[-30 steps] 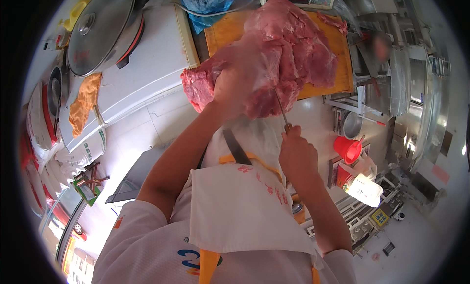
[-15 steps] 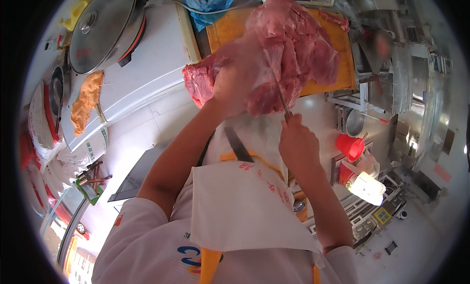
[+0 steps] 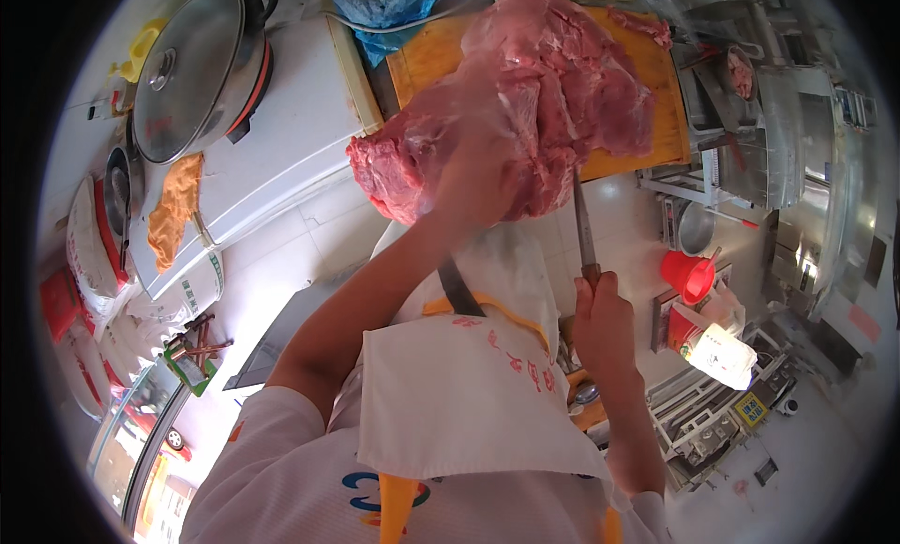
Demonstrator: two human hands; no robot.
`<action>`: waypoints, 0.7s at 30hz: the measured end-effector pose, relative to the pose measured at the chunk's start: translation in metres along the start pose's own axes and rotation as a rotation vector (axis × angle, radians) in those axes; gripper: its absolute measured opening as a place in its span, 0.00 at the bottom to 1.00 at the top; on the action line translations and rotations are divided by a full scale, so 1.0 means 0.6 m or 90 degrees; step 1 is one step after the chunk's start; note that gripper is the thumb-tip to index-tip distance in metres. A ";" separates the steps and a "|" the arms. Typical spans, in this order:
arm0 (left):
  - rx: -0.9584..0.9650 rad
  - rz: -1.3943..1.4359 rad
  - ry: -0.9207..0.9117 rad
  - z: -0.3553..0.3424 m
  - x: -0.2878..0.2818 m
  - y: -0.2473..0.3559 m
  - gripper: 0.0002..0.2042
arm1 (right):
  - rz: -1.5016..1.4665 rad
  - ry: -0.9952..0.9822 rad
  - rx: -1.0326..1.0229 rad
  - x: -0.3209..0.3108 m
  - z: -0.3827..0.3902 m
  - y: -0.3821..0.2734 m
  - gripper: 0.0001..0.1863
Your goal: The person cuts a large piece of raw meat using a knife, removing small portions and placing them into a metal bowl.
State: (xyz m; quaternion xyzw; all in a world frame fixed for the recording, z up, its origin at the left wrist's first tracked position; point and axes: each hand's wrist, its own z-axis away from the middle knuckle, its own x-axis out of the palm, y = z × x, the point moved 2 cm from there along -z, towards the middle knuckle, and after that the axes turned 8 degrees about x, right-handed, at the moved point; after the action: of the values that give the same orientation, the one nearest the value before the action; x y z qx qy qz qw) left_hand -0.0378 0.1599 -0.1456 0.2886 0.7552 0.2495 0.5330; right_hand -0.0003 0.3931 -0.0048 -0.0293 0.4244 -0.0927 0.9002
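Hands point(image 3: 605, 314) on meat point(image 3: 534, 66) and knife point(image 3: 585, 227), long axis fore-and-aft, tip forward.

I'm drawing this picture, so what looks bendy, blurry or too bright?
In the head view, the long edge of the smooth white counter looks curved; in the head view, haze blurs the person's bare left hand and part of the big pink slab of raw meat; also in the head view, glare whitens the pale tiled floor on the left.
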 end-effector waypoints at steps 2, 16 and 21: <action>-0.004 -0.032 -0.018 0.030 0.039 -0.003 0.10 | -0.104 0.028 -0.012 0.006 -0.003 0.007 0.17; -0.184 0.096 -0.058 0.074 0.047 0.043 0.11 | -0.262 0.048 -0.060 0.033 -0.052 0.058 0.17; -0.124 -0.010 0.050 0.022 0.037 0.065 0.17 | -0.278 0.047 -0.085 0.019 -0.060 0.046 0.17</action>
State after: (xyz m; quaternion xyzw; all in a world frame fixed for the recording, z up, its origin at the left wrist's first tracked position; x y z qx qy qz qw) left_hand -0.0242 0.2041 -0.1374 0.2193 0.7502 0.3284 0.5303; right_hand -0.0171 0.4190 -0.0399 -0.1763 0.4458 -0.2582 0.8388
